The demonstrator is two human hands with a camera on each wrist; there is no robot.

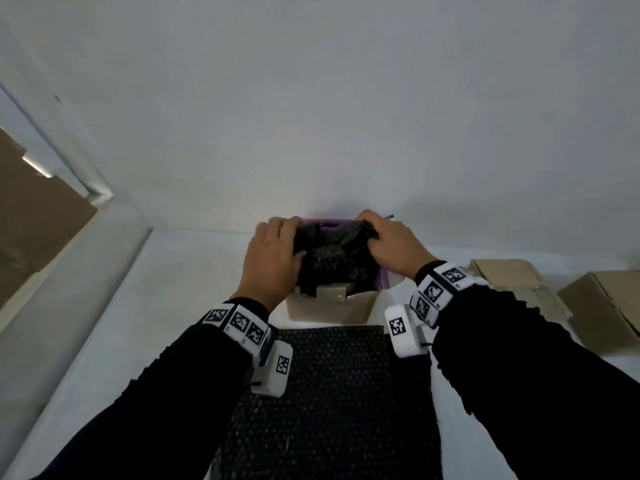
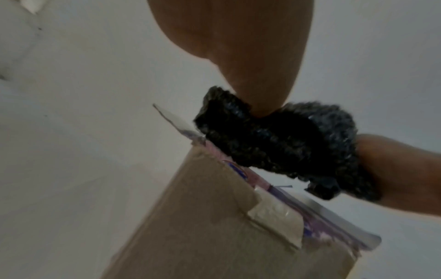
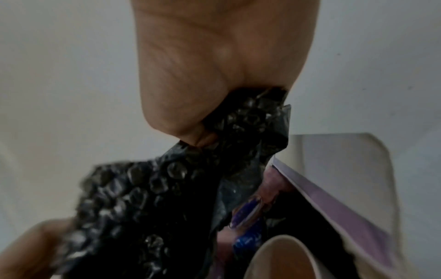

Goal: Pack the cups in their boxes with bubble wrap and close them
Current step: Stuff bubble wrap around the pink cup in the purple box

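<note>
A crumpled bundle of black bubble wrap sits in the mouth of an open cardboard box with purple printed flaps, at the back of the table by the wall. My left hand grips the bundle's left side and my right hand pinches its right top. In the left wrist view a fingertip presses into the wrap above the box. The right wrist view has my right hand pinching the wrap. A pale curved rim shows inside the box; I cannot tell if it is the cup.
A flat sheet of black bubble wrap lies on the white table in front of the box, between my forearms. Brown cardboard boxes and a flatter carton stand at the right. A white wall rises close behind the box.
</note>
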